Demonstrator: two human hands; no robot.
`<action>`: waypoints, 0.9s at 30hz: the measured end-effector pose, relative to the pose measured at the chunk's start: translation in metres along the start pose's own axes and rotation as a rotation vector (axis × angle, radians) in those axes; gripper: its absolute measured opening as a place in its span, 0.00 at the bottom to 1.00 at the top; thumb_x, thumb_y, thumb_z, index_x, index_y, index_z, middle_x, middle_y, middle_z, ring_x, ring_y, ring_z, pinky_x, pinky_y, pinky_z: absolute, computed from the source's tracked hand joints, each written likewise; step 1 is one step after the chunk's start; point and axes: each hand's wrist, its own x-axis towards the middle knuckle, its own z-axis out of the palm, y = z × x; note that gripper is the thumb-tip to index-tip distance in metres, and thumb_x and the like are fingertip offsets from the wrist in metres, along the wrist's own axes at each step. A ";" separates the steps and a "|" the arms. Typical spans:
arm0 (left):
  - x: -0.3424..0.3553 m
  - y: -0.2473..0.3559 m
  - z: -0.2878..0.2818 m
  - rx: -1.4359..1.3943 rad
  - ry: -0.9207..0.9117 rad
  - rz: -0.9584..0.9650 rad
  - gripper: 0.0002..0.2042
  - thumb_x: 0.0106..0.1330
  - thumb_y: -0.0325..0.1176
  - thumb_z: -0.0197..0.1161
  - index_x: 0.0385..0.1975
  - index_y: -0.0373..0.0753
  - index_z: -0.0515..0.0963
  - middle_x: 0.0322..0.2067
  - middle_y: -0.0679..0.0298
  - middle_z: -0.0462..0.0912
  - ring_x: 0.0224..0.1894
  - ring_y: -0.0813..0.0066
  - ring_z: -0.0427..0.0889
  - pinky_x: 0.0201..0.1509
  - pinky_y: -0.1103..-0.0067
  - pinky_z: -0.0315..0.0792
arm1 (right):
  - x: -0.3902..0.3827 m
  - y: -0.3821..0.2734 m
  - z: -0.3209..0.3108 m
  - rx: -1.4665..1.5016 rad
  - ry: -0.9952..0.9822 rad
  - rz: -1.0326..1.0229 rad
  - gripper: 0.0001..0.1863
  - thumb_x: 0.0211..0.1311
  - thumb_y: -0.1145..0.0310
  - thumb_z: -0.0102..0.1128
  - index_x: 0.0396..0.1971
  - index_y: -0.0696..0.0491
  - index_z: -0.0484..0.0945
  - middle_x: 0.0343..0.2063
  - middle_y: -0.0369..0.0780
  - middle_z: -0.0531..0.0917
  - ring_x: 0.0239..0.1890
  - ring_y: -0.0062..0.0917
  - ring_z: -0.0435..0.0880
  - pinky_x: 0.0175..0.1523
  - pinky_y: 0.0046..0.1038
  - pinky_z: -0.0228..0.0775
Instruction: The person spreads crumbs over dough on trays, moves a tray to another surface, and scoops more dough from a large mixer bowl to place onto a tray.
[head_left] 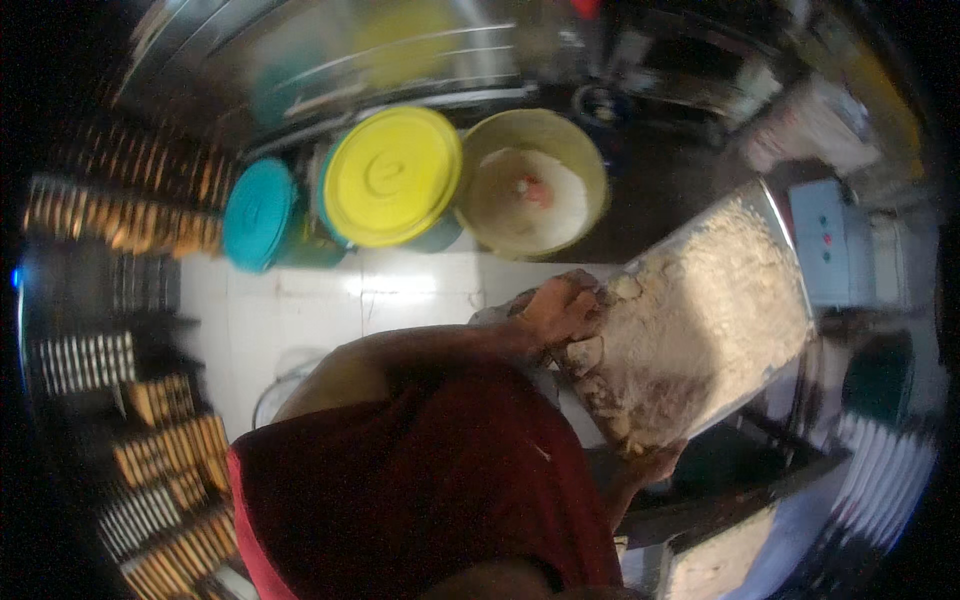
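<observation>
Rectangular metal tray (790,240) at the person's front right, slanting away toward the upper right, its bright rim showing along the far end. A beige, crumbly, dough-like mass (715,310) covers its base; the part farther from the person is lit pale, the nearer part lies in brown shade and breaks into lumps near the left hand. The left hand (562,312) is at the tray's near end, toward its far-left corner, with fingers bent and closed on the edge. The right hand (655,463) touches the tray's lower edge at the near corner; its fingers are largely hidden, so how far open it is and how firmly it holds cannot be told. The person wears a maroon shirt (420,480).

Beyond the left hand stands an open pale-yellow bucket (593,190) holding white powder (545,215) with a small pinkish-red object (535,190) on it. Just left of it is a bucket with a yellow lid (393,177), and farther left one with a teal lid (260,213). White floor tiles (320,300) show below them. Racks (175,445) of orange-brown pieces line the left side. A grey-blue box (830,245) with small buttons stands right of the tray, and a pale sack (815,130) lies beyond it.
</observation>
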 end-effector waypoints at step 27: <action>-0.495 -0.281 -0.532 0.090 1.033 -0.232 0.09 0.59 0.33 0.58 0.29 0.32 0.76 0.36 0.45 0.79 0.41 0.43 0.79 0.47 0.57 0.74 | -0.611 0.096 0.298 -0.108 -1.039 -0.347 0.27 0.73 0.54 0.53 0.46 0.70 0.78 0.42 0.49 0.83 0.39 0.33 0.82 0.45 0.35 0.75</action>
